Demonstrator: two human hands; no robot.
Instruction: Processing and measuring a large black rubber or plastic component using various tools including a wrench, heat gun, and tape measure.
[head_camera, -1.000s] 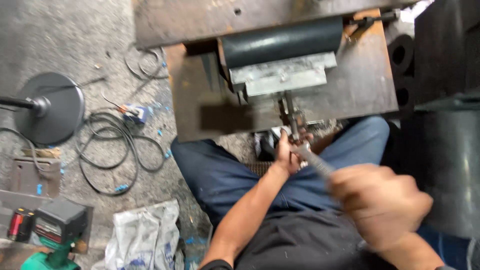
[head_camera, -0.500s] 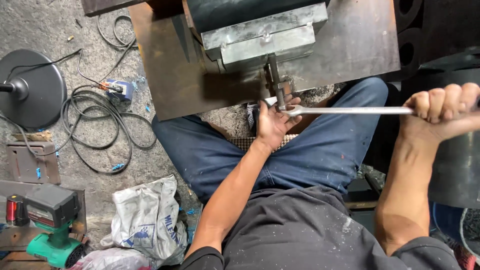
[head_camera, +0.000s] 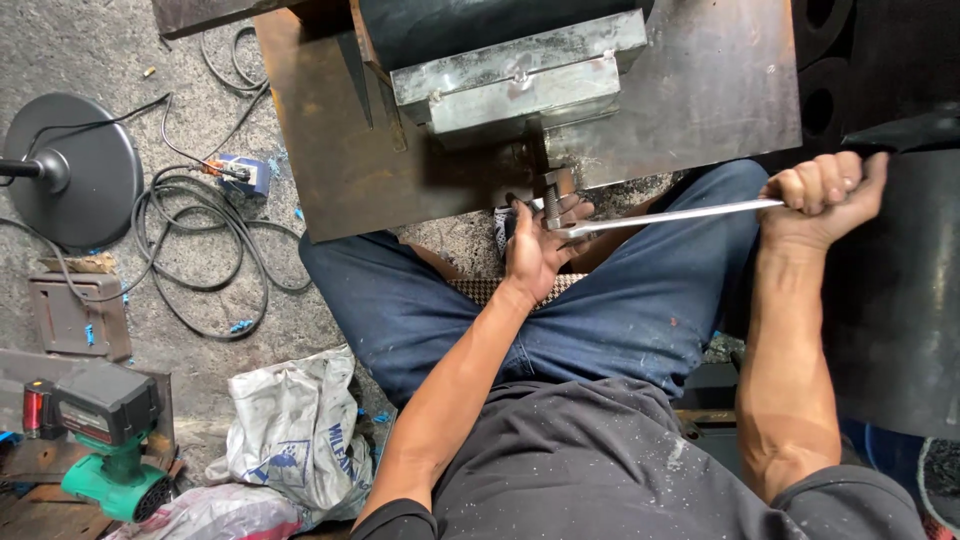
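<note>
My right hand (head_camera: 822, 196) is wrapped tight in a full fist around the far end of a long wrench handle (head_camera: 668, 214), a slim, shiny steel bar running almost level across my thigh. My left hand (head_camera: 538, 248) cups the wrench's head, fingers curled and pressed around it where it meets a threaded bolt (head_camera: 552, 205) hanging under the rusty brown steel plate (head_camera: 700, 90). The bolt looks dull and ridged. Above it sits a grey, boxy galvanised metal block (head_camera: 515, 85) with rough weld seams. I'm in blue jeans on a gritty concrete floor (head_camera: 90, 50); black cables (head_camera: 200, 215) coil off to the side.
</note>
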